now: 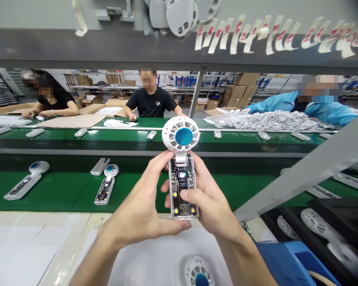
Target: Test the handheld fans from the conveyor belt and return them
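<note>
Upright before me is a small handheld fan (183,178) with a round white head, a blue centre and a clear body over a dark circuit board. A small display glows on the board. My right hand (211,198) grips the body from the right, its thumb pressed on the board's lower middle. My left hand (140,202) holds it from the left, fingertips at the neck and thumb stretched beneath the bottom end. Below my hands, a second fan (199,272) is partly cut off by the frame's lower edge.
Similar fans (105,190) and white casings (100,167) lie on the green conveyor belt (68,186). More casings sit on a farther belt. Several people work across the line beside heaps of white parts (274,120). At right are a slanted grey post (301,167), a blue bin (301,258) and black trays.
</note>
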Demonstrator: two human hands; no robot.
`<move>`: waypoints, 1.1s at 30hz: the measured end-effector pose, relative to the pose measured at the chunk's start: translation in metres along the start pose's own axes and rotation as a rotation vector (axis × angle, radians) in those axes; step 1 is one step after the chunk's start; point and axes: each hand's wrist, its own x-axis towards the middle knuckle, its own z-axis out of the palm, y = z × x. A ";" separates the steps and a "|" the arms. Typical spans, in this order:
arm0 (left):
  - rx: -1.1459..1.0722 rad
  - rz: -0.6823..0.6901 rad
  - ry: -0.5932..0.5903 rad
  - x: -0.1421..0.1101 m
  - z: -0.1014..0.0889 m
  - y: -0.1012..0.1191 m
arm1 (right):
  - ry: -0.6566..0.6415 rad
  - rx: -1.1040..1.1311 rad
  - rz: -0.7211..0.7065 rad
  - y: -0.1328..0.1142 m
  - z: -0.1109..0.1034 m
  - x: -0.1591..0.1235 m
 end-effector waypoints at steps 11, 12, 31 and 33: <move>0.009 -0.015 -0.016 0.002 -0.001 -0.001 | 0.018 0.013 0.015 0.001 -0.001 0.004; 0.009 -0.019 -0.019 0.002 -0.001 -0.001 | 0.023 0.009 0.017 0.001 0.000 0.004; -0.093 0.091 -0.105 0.003 -0.004 0.000 | 0.274 -0.058 -0.081 0.012 -0.005 0.013; -0.109 0.156 0.006 0.002 -0.006 -0.002 | 0.408 -0.312 -0.278 0.016 -0.014 0.015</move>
